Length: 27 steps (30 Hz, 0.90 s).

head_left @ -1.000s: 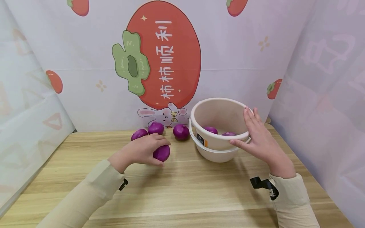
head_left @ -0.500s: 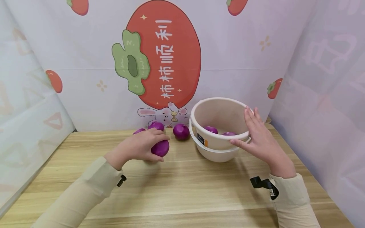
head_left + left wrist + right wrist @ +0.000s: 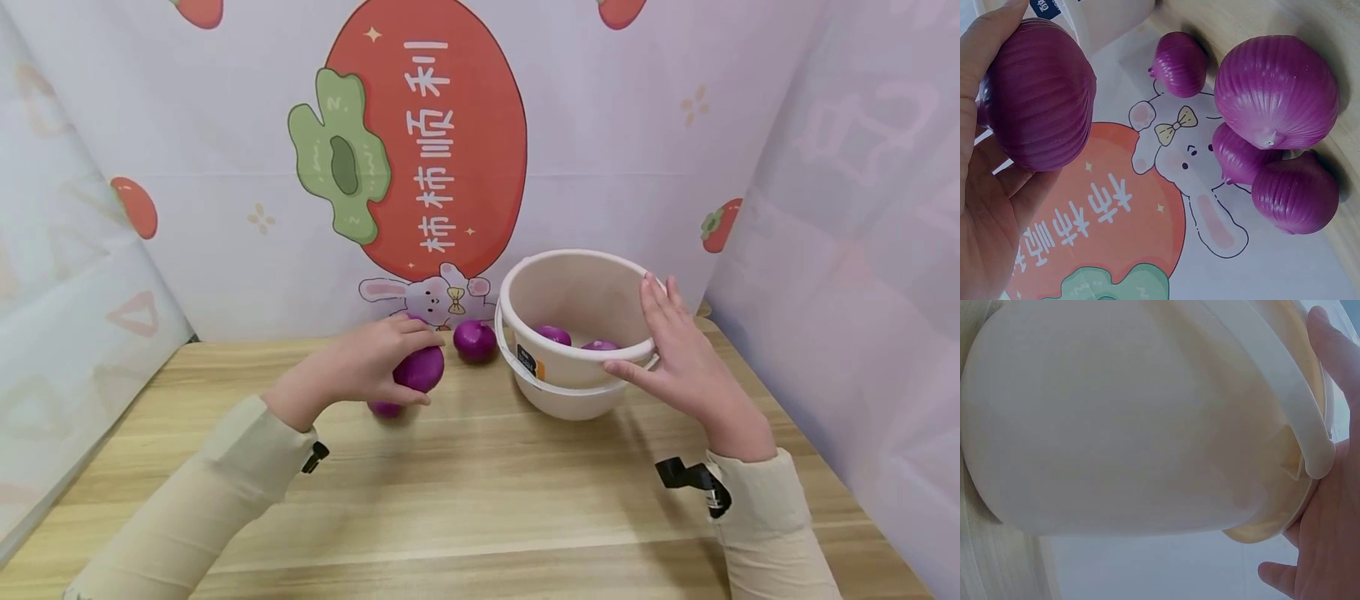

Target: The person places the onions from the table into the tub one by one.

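In the head view my left hand grips a purple onion, held up off the wooden table. The left wrist view shows that onion between thumb and fingers. Below the hand lies another onion, partly covered by it. One more onion sits near the back wall, left of the bucket. My right hand rests on the right rim of a cream bucket, fingers straight and thumb on the front rim. Inside the bucket are two onions.
Several onions stand on the table in the left wrist view, some close together. The bucket's handle hangs down its front. Printed cloth walls the table at back and sides.
My left hand has lifted its onion up and slightly left, baring another onion beneath it. The right hand stays on the bucket rim. The head view has tilted down a little.
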Motion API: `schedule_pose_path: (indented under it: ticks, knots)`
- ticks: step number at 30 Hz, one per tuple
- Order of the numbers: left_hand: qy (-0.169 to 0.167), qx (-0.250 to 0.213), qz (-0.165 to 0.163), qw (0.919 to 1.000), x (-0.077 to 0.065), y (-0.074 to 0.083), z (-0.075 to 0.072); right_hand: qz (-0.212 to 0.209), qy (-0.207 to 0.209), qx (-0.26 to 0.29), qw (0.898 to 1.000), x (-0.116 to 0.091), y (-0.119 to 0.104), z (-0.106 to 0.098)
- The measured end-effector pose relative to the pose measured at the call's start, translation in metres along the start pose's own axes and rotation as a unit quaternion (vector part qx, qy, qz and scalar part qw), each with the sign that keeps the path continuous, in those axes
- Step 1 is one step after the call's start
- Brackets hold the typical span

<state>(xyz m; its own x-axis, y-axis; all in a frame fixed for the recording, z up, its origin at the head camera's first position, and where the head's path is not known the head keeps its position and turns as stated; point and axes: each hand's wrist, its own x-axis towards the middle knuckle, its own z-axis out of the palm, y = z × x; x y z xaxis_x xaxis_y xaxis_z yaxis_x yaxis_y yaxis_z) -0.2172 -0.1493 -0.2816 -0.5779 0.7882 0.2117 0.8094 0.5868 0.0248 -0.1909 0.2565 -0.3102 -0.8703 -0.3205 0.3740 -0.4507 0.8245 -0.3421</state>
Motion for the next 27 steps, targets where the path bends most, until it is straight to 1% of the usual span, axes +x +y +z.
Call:
schedule_pose_path:
  ticks: [9,13,23,27]
  knots:
    - [0.009,0.001,0.005,0.9999,0.005,0.002,-0.014,0.001,-0.003,0.001,1.0,0.002,0.0,-0.001]
    - [0.004,0.006,0.002,1.0,0.008,0.003,-0.019,0.003,-0.004,0.0,1.0,0.002,0.001,-0.002]
    - [0.007,0.018,0.007,0.9998,0.01,0.007,-0.024,0.003,-0.003,0.001,1.0,0.002,0.001,-0.001]
    - [0.009,0.023,0.014,0.9996,0.013,0.008,-0.029,0.001,-0.002,0.0,1.0,0.001,0.001,-0.001]
